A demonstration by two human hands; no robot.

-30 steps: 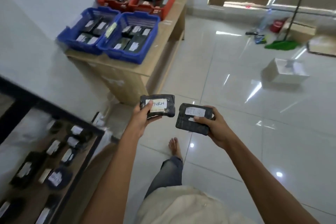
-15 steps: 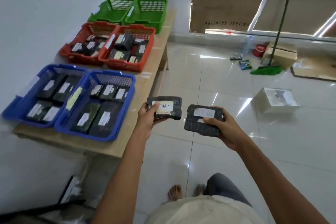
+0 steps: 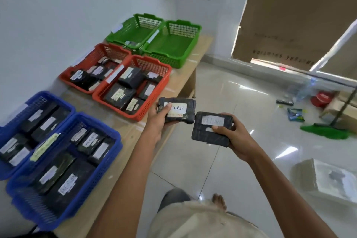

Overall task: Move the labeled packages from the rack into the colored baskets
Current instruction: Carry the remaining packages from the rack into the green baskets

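Packages [image 3: 179,110] lie label-up, long axes crosswise, in left hand [image 3: 157,121], right hand [image 3: 236,139].

I'm looking at two flat, black-wrapped packages, one in each of the hands. The left package [image 3: 178,111] lies label up in the left hand [image 3: 156,121] above the bench [image 3: 181,81] edge, its white label reading "RETURN" partly under the thumb. The right package [image 3: 210,131], with a fainter white label, sits slightly tilted in the right hand [image 3: 234,138] above the floor, just beside the first. On the bench, paired blue baskets [image 3: 114,136] and red baskets [image 3: 154,62] hold more labeled black packages. The green baskets [image 3: 183,23] stand farthest away.
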